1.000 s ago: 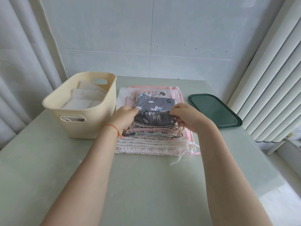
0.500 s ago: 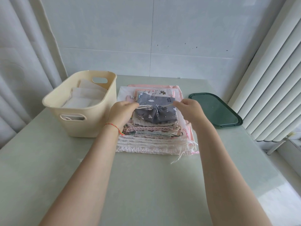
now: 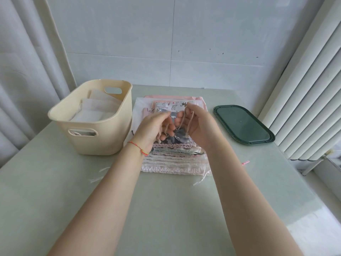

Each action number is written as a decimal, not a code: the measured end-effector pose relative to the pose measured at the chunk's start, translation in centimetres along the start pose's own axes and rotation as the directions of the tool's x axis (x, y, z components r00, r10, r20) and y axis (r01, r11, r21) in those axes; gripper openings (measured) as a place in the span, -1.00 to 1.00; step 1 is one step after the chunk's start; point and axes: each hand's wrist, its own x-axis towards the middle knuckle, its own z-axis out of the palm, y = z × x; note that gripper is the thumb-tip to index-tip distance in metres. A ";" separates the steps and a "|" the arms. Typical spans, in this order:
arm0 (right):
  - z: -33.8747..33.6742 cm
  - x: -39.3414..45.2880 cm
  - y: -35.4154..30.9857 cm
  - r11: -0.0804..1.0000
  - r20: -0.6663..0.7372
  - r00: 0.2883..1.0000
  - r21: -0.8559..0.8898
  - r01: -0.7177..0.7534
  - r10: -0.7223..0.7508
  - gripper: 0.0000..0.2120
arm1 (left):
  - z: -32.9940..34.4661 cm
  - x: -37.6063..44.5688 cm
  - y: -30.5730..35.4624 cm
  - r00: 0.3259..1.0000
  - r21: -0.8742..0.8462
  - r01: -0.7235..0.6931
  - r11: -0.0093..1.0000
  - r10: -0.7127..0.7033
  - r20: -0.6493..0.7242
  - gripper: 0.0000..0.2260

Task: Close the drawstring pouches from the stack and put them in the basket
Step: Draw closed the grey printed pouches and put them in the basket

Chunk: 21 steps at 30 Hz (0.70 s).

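A grey pouch with a white animal print hangs gathered between my hands, just above the stack of pouches in the middle of the table. My left hand pinches the beige drawstrings on its left side. My right hand pinches the beige strings on the right, held higher. Most of the grey pouch is hidden behind my fingers. The cream plastic basket stands left of the stack and holds several white pouches.
A dark green oval lid lies flat to the right of the stack. White curtains hang at the left, and ribbed white slats run along the right table edge. Loose string ends trail from the stack's near corners.
Both hands have come together and lifted the grey pouch off the stack; its mouth is now bunched, with the strings drawn up between my fingers.
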 end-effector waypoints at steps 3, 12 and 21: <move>-0.1 0.3 0.4 0.998 -0.048 0.998 0.055 -0.027 0.030 -0.68 | -0.2 0.4 -0.5 0.999 -0.019 0.037 0.999 -0.037 -0.035 -0.69; 0.5 0.6 1.2 0.809 -0.194 0.962 -0.586 0.042 -0.191 -0.72 | -0.7 0.3 -0.7 0.981 0.096 -0.013 0.995 0.032 -0.193 -0.68; 1.0 -0.4 0.3 0.537 0.090 0.996 -0.841 0.068 0.015 -0.73 | -0.3 -0.1 0.4 0.997 0.303 0.076 0.950 -0.071 -0.028 -0.48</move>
